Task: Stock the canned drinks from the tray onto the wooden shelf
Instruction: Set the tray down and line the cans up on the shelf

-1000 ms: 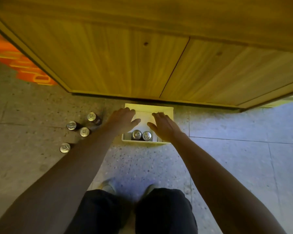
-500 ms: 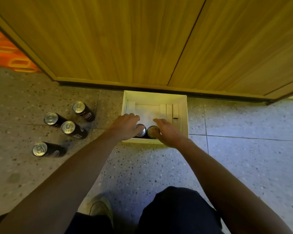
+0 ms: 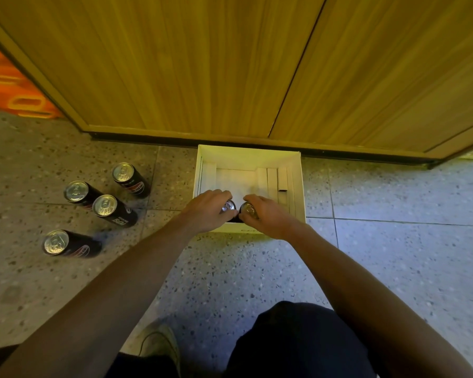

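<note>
A white cardboard tray [image 3: 298, 184] sits on the floor against the base of the wooden shelf unit [image 3: 202, 64]. Two dark cans stand at its near edge. My left hand [image 3: 208, 214] is closed around the left can [image 3: 229, 206], whose silver top shows between my fingers. My right hand [image 3: 268, 215] grips the right can [image 3: 247, 207]. The rest of the tray holds only white folded inserts. Most of both can bodies are hidden by my fingers.
Several dark cans with silver tops stand on the speckled floor to the left, such as one can [image 3: 104, 205] and another can [image 3: 56, 242]. An orange crate [image 3: 8, 85] lies at far left. My knees and a shoe [image 3: 159, 347] are at the bottom.
The camera has dropped closer to the floor. Both hands have moved from hovering over the tray to closing around the two cans at its near edge.
</note>
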Motion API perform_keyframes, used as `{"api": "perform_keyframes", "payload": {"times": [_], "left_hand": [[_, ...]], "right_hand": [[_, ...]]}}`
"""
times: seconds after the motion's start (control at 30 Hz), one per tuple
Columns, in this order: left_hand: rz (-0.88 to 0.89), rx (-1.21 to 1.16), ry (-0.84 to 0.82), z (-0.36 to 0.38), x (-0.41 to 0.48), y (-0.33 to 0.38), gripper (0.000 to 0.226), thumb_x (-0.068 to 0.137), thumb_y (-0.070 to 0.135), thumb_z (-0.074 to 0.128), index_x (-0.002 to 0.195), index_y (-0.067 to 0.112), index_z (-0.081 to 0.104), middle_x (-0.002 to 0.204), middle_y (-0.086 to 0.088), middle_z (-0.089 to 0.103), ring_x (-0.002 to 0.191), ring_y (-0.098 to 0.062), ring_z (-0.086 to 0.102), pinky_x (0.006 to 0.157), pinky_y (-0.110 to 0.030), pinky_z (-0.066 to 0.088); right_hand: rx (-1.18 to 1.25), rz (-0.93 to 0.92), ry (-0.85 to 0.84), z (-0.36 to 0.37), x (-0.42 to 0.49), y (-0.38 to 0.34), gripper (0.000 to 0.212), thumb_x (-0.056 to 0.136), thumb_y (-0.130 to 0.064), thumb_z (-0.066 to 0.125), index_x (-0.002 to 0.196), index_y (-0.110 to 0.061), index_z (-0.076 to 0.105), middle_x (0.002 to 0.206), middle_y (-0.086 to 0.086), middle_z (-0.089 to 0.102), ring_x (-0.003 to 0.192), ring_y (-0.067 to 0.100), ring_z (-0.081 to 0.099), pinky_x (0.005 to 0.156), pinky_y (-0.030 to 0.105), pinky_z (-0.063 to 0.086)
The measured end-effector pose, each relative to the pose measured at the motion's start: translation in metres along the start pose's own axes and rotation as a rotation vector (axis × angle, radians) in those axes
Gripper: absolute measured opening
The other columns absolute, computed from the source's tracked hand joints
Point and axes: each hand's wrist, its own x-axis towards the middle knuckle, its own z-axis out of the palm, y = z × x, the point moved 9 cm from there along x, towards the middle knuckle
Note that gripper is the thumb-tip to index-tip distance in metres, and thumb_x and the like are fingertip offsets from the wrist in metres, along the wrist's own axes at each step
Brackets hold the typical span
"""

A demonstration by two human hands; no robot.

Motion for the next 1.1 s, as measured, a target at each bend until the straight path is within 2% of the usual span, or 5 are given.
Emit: {"api": "perform_keyframes", "payload": {"times": [0.43, 0.63, 0.8, 1.0, 1.1], "left_hand": [[-0.015, -0.022, 0.054, 0.006, 0.001, -0.003, 0.047, 0.079, 0.045, 0.066, 0.115, 0.015, 0.056, 0.104, -0.005, 0.061, 0.091, -0.025, 0.060, 0.075, -0.041, 0.052], [-0.144, -0.049, 0.188, 0.000, 0.009, -0.004, 0.046, 0.072, 0.038, 0.070, 0.106, 0.012, 0.055, 0.097, -0.007, 0.062, 0.085, -0.030, 0.060, 0.065, -0.035, 0.047], [-0.193, -0.075, 0.194, -0.005, 0.015, -0.005, 0.041, 0.072, 0.033, 0.073, 0.102, 0.009, 0.056, 0.101, -0.010, 0.065, 0.088, -0.030, 0.061, 0.067, -0.032, 0.043], [-0.113, -0.170, 0.252, -0.102, 0.002, 0.031, 0.042, 0.070, 0.031, 0.079, 0.103, 0.011, 0.063, 0.100, -0.007, 0.068, 0.089, -0.026, 0.064, 0.073, -0.039, 0.054], [-0.073, -0.266, 0.290, -0.184, -0.024, 0.067, 0.047, 0.069, 0.031, 0.083, 0.108, 0.012, 0.065, 0.102, -0.006, 0.069, 0.091, -0.023, 0.064, 0.073, -0.039, 0.055]], "right_hand": [[0.021, 0.007, 0.078, -0.008, -0.002, 0.006, 0.048, 0.093, -0.038, 0.062, 0.134, -0.016, 0.050, 0.117, 0.013, 0.064, 0.097, 0.026, 0.060, 0.084, 0.039, 0.055], [0.023, 0.035, 0.124, -0.005, 0.004, 0.001, 0.055, 0.086, -0.044, 0.071, 0.130, -0.017, 0.052, 0.115, 0.010, 0.064, 0.097, 0.025, 0.061, 0.081, 0.037, 0.056], [0.086, 0.113, 0.124, -0.015, 0.005, 0.005, 0.053, 0.083, -0.038, 0.076, 0.127, -0.016, 0.056, 0.112, 0.010, 0.068, 0.095, 0.025, 0.064, 0.080, 0.039, 0.058], [0.172, 0.142, 0.228, -0.107, -0.025, -0.025, 0.054, 0.079, -0.033, 0.079, 0.127, -0.016, 0.061, 0.112, 0.009, 0.070, 0.098, 0.025, 0.067, 0.084, 0.038, 0.059], [0.245, 0.151, 0.282, -0.185, -0.057, -0.065, 0.052, 0.078, -0.033, 0.080, 0.125, -0.019, 0.062, 0.102, 0.000, 0.069, 0.091, 0.019, 0.068, 0.074, 0.033, 0.061]]}}
